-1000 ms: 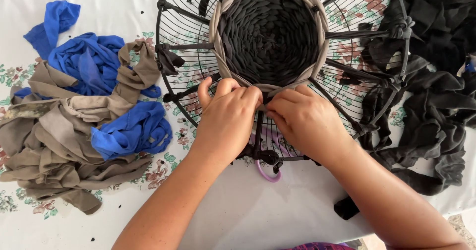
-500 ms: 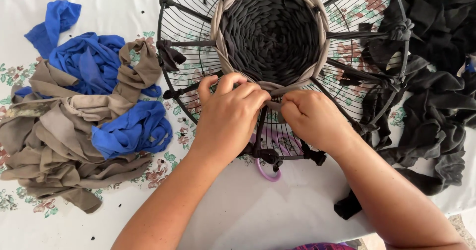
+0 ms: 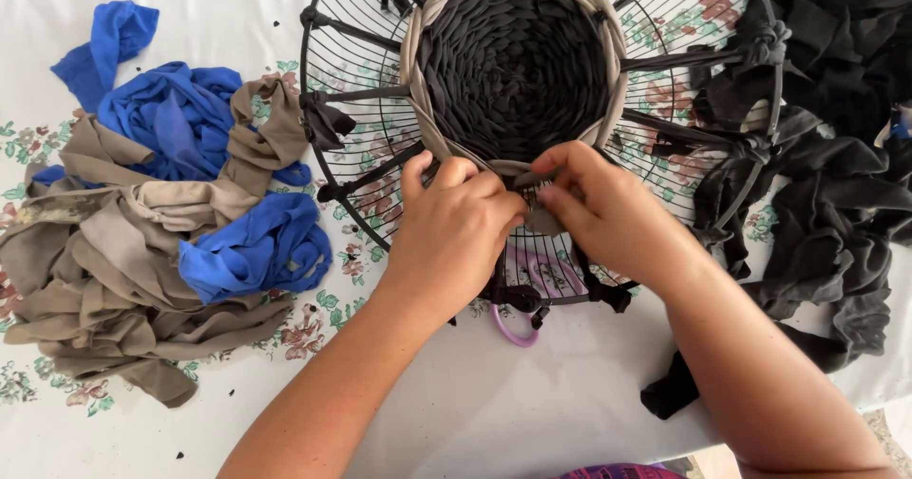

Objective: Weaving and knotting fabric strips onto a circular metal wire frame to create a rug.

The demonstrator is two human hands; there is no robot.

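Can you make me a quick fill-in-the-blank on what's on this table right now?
1. The left hand and right hand pinch a beige fabric strip at the near edge of a round ____ weave.
2. The weave sits on a black wire ____.
3. The fabric pile on the left is beige and ____.

Missing words: black; frame; blue

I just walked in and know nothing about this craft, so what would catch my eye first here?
In the middle, a round black wire frame holds a woven disc of dark grey fabric strips edged in beige. At its near edge the left hand and right hand pinch a beige fabric strip. A heap of blue and beige cloth strips lies left, black cloth right.
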